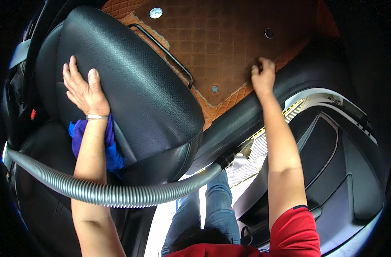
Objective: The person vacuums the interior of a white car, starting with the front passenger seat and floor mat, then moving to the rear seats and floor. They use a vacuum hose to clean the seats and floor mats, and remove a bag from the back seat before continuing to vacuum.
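Note:
My left hand lies palm down on the black leather car seat, fingers and thumb spread. Under its wrist, which wears a pale band, purple cloth and blue cloth are bunched on the seat. A grey corrugated hose crosses over my left forearm and ends in a black cuff near the door sill. My right hand hovers at or just above the brown quilted floor mat, by its right edge. Its fingers are bent, slightly blurred and apart from the thumb; nothing shows between them.
A black metal bar runs along the seat's front edge. On the mat are a round silver badge and a round fastener. The black door sill borders the footwell. To the right stands the opened door's panel.

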A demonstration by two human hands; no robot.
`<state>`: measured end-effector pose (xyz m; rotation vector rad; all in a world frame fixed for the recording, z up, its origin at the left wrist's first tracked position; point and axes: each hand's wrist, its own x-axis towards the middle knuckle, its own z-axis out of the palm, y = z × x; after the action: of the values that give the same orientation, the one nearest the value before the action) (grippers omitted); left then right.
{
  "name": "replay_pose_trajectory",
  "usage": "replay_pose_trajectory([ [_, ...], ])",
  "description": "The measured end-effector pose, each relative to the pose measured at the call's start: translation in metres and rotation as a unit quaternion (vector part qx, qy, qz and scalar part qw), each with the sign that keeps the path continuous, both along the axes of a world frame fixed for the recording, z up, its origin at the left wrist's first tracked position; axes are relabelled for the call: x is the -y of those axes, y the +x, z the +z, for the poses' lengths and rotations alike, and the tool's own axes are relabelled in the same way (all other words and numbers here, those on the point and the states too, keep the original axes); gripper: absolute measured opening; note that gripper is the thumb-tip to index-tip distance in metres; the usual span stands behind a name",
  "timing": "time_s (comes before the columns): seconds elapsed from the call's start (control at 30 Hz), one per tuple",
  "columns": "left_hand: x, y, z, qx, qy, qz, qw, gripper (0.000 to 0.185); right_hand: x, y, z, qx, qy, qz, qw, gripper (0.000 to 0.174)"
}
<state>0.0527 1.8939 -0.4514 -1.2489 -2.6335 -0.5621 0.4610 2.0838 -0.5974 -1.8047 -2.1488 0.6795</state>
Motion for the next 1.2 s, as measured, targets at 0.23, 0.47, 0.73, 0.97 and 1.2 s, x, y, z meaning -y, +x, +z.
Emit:
replay_pose_trajectory([
  [0.23,0.003,-0.005,-0.003,0.010,0.021,-0.024,0.999,0.066,-0.144,-0.003,-0.033,0.161,-0.092,0.044,0.982,0.062],
  [0.47,0.002,-0.004,-0.001,0.021,0.016,-0.028,0.999,0.066,-0.075,-0.036,-0.026,0.071,-0.089,0.106,0.988,0.022],
  [0.73,0.001,-0.001,-0.001,0.009,0.015,-0.021,1.000,0.068,0.092,-0.052,-0.007,-0.207,-0.404,0.015,0.891,0.022],
  [0.97,0.001,-0.001,-0.002,0.005,0.018,-0.010,1.000,0.071,0.113,-0.055,-0.019,-0.076,-0.117,0.066,0.988,0.026],
  [1.2,0.001,-0.001,-0.002,0.001,0.025,-0.016,1.000,0.071,0.115,-0.060,-0.013,-0.037,-0.091,0.109,0.989,0.032],
])
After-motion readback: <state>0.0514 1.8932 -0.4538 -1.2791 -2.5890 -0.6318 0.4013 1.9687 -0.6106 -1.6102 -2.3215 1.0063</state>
